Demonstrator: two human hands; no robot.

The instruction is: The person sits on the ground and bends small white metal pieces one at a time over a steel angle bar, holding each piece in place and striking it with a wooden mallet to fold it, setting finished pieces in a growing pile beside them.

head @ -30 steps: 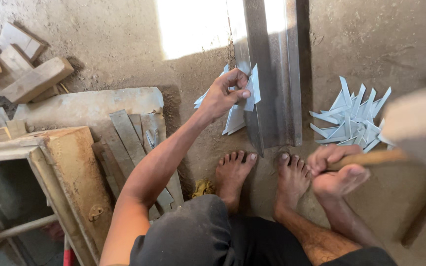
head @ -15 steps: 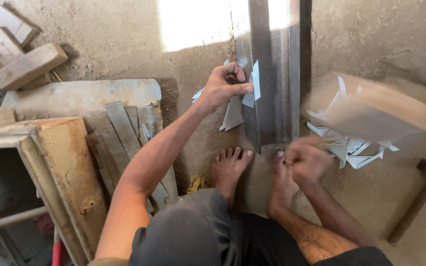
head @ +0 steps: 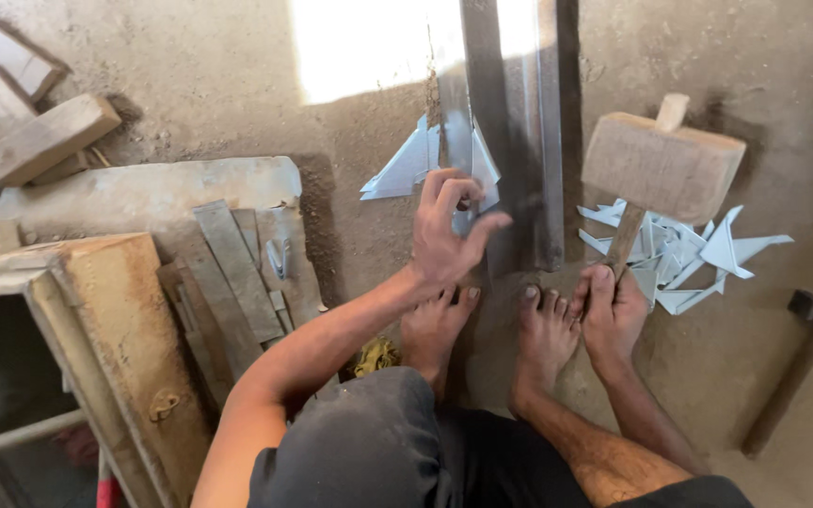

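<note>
Sheet-metal strip (head: pixel 510 141), stiff and sharp-edged, lay under the spread left hand (head: pixel 449 235) while the right hand (head: pixel 613 315) clenched a heavy wooden mallet (head: pixel 661 165) by its handle.

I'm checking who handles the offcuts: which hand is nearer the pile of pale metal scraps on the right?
Right. The right hand grips the wooden mallet handle right beside the scrap pile; the left hand rests across the long metal strip, farther away.

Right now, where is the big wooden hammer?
In the head view the wooden mallet is at the right, held by its handle in the right hand, its head above the pile of metal scraps, beside the long metal channel.
</note>
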